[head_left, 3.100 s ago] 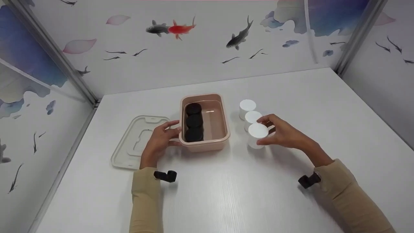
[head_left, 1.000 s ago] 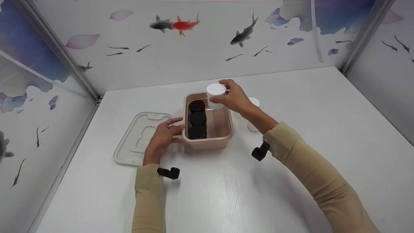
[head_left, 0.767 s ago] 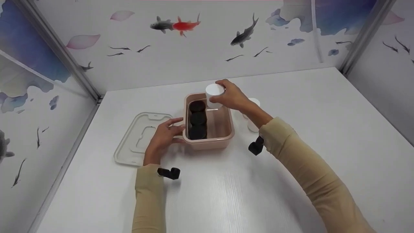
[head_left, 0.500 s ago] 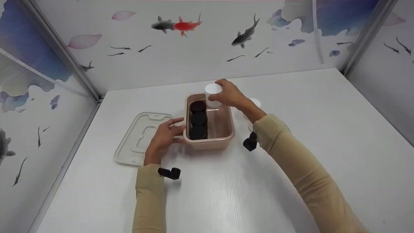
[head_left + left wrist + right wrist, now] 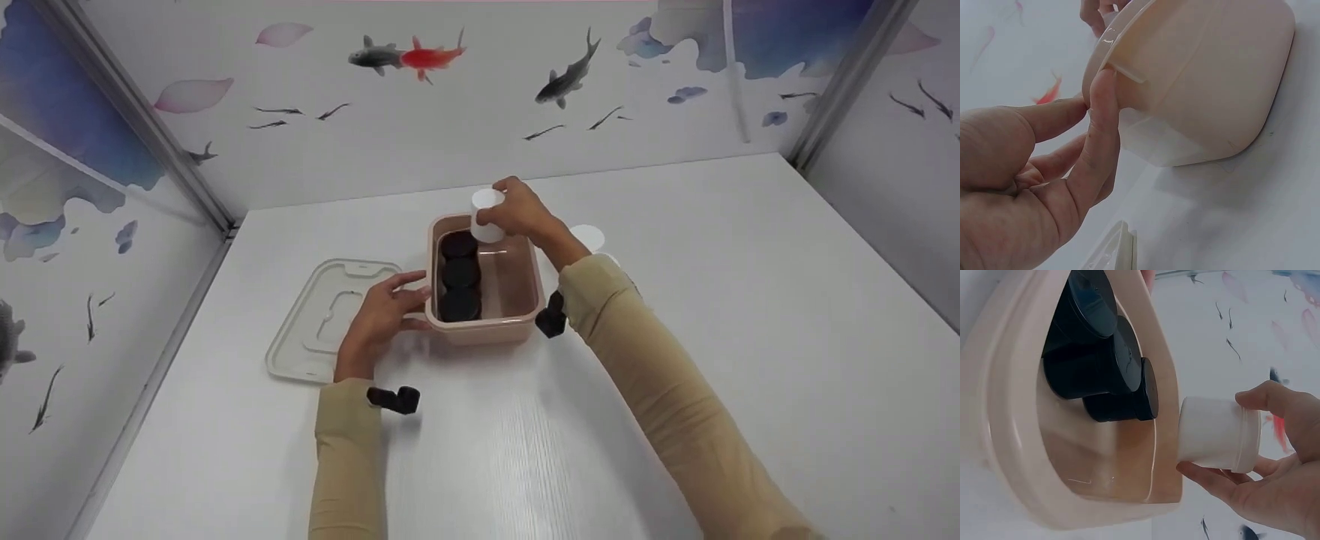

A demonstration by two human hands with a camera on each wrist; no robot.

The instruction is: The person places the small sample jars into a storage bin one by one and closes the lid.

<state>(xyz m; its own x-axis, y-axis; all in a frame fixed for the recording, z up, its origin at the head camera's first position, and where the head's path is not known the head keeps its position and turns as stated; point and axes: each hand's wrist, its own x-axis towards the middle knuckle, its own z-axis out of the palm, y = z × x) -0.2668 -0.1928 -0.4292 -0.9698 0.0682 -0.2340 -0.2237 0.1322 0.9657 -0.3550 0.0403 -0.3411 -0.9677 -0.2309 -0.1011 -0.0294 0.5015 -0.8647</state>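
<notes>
My right hand [image 5: 521, 210] holds a white lidded jar [image 5: 487, 232] upright between thumb and fingers, over the back end of a pink plastic box [image 5: 487, 334]. In the right wrist view the jar [image 5: 1210, 430] overlaps the box's far rim, its lid end toward the palm. Three black lidded jars [image 5: 460, 274] stand in a row along the box's left side; the right half shows bare floor. At the box's left side, my left hand [image 5: 379, 319] pinches the rim; in the left wrist view thumb and a finger [image 5: 1100, 124] meet at its edge.
An off-white lid [image 5: 292, 356] lies flat on the table left of the box, partly behind the left hand. Two more white jars [image 5: 589, 238] stand right of the box, partly hidden by the right forearm. A printed wall [image 5: 480, 150] closes off the table's back edge.
The right hand gripped the nearest white jar and carried it from the right of the box to over its back end, lately drifting slightly left. The left hand keeps its place.
</notes>
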